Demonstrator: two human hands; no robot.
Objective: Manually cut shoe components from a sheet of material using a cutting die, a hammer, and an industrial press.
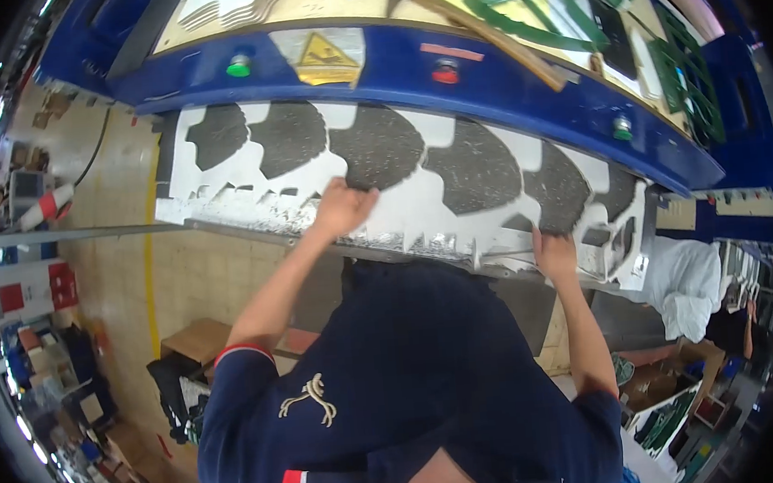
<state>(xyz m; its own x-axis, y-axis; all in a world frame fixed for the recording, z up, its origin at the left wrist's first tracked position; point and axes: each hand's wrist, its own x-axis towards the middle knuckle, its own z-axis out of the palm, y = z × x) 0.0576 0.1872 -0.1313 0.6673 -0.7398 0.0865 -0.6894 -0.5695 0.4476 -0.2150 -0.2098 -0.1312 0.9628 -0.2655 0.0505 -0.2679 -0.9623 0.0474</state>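
In front of me a long white sheet (437, 138) lies on a machine bed, with a row of several dark grey rounded shapes (379, 147) along it. I cannot tell whether these are holes or separate pieces. My left hand (345, 210) is over the middle-left of the sheet, thumb apart from bent fingers, at the lower edge of one shape. Farther right, my right hand (555, 254) has its fingers closed at the sheet's near side, by the lower tip of another shape. What lies under its fingertips is partly hidden.
Behind the sheet runs a blue machine beam (539, 107) with a green button (238, 66) and a red button (446, 71). A hammer (479, 30) and green frames (531, 3) lie above it. White plastic sheeting (681, 286) hangs at right; a cardboard box (196, 338) stands at left.
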